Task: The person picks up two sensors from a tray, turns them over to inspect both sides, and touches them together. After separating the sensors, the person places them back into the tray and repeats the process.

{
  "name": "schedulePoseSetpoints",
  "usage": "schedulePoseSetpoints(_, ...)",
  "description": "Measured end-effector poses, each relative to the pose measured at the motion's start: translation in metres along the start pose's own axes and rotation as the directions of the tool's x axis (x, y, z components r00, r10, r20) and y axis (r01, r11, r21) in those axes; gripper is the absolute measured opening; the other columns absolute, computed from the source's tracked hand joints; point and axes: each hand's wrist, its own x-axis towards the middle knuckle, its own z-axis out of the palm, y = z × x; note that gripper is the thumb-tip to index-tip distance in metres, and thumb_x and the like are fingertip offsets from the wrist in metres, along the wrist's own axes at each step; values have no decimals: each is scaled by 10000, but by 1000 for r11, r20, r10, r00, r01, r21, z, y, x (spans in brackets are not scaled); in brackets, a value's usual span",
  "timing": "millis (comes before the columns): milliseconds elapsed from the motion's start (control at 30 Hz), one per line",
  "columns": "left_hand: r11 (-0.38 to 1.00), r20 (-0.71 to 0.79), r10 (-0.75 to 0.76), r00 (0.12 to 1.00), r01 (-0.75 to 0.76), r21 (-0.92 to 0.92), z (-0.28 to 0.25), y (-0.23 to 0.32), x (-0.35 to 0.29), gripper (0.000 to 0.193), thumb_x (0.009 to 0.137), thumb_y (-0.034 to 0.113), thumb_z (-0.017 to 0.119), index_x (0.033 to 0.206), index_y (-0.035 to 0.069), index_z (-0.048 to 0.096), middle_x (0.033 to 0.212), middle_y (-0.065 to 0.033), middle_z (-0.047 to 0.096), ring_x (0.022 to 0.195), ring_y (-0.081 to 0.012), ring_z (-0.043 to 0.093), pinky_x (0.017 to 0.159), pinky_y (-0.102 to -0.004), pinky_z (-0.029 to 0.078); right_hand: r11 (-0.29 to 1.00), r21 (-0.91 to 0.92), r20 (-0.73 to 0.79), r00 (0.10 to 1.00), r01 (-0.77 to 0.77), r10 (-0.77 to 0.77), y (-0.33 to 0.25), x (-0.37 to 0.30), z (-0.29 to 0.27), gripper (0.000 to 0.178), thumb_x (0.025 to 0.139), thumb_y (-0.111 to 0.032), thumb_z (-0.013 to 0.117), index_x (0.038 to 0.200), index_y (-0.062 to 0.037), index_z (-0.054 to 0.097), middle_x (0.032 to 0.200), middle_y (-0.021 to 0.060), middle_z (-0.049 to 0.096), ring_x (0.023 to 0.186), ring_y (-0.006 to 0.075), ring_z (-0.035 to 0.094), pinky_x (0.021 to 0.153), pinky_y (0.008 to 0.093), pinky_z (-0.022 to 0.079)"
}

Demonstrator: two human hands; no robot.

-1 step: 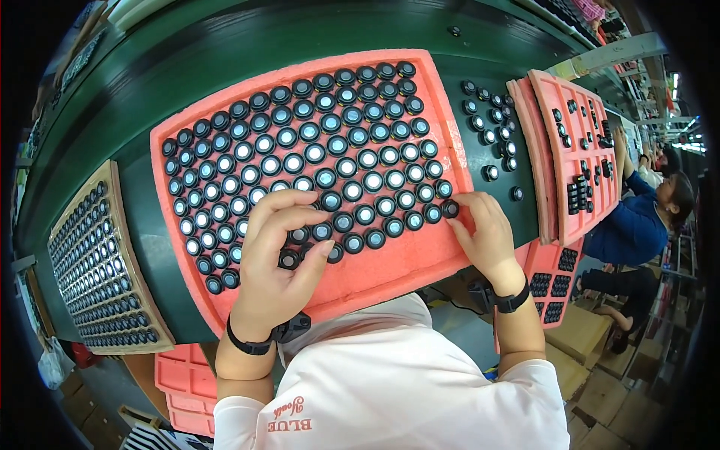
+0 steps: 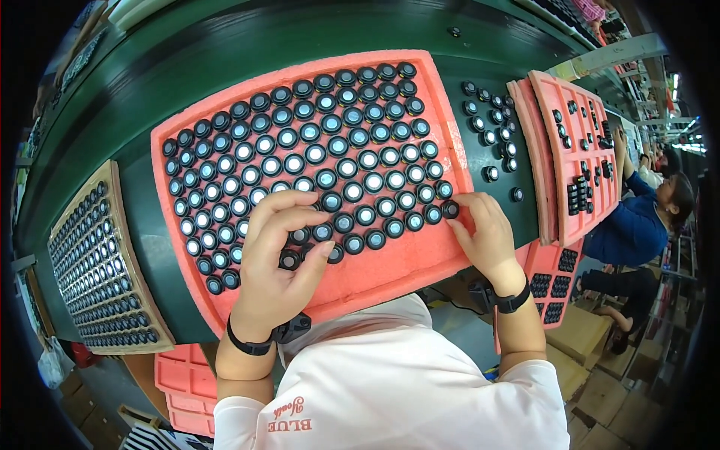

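A pink foam tray holds slanting rows of small black round parts, most with a pale silvery disc on top. My left hand rests over the tray's near left portion, thumb and fingers apart, around a few of the parts and covering others. At the near right end of the rows, my right hand has its thumb and forefinger at a darker-topped black round part, which sits between their tips. Each wrist wears a black band.
Loose black parts lie on the green bench right of the tray. Beyond them stand stacked pink compartment trays. A full brown-edged tray is at left. Another person works at far right.
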Motion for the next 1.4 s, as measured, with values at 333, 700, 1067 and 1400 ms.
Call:
schedulePoseSetpoints(333, 994, 5, -87, 996, 87, -63, 1, 0, -1, 263, 745, -30, 662, 1000, 9, 605, 1153, -145, 569, 966, -225, 588, 871, -334, 464, 999, 46, 28, 1000, 2, -3, 28, 66, -32, 321, 786, -34, 703, 1088, -20, 596, 924, 90, 593, 694, 184, 549, 620, 290, 469)
schedulePoseSetpoints(700, 994, -7, -104, 995, 104, -45, -3, -11, 3, 251, 749, -29, 666, 991, 9, 610, 1140, -143, 579, 969, -232, 594, 865, -335, 468, 978, -156, -7, 990, -141, 141, 150, 300, -2, 375, 829, -267, 686, 1099, -16, 616, 1051, 150, 666, 956, 302, 649, 828, 379, 503)
schedulePoseSetpoints(1067, 993, 7, -110, 994, 111, -46, -6, -15, 8, 271, 757, -24, 700, 1014, 17, 626, 1116, -134, 586, 988, -271, 596, 831, -345, 484, 993, -93, -61, 995, -79, 74, 122, 324, 8, 377, 830, -240, 709, 1113, -21, 592, 881, 100, 668, 786, 242, 636, 744, 332, 499)
schedulePoseSetpoints(1400, 873, 105, -286, 952, 304, -380, 10, -2, -6, 372, 764, -34, 707, 1121, -14, 607, 1112, -170, 654, 906, -204, 683, 711, -260, 539, 695, 204, 95, 692, 690, -715, -86, 96, -26, 307, 726, -125, 692, 1031, -118, 659, 889, 44, 576, 766, 202, 574, 624, 316, 469)
